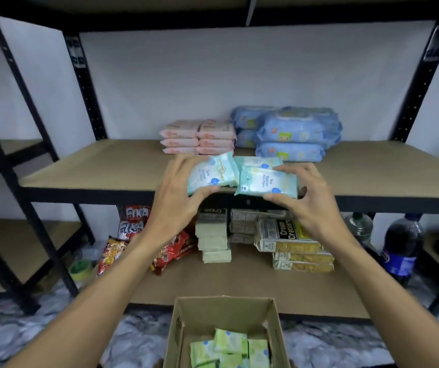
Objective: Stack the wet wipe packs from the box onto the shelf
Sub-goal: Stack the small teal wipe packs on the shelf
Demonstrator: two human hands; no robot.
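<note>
At the front edge of the shelf (93,168), the left hand (178,189) grips one teal pack (210,173) and the right hand (308,205) grips a second teal pack (263,183), thumbs under, fingers over, probably to square them side by side before the pink packs (197,136) and blue packs (292,134); green packs (229,346) wait in the box (186,328) below; tan boards, black frame, white wall

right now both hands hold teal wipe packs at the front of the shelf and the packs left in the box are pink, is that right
One thing is off: the head view shows green packs in the box, not pink; the pink packs are stacked further back on the shelf. The left hand and right hand do hold teal packs at its front.
</note>
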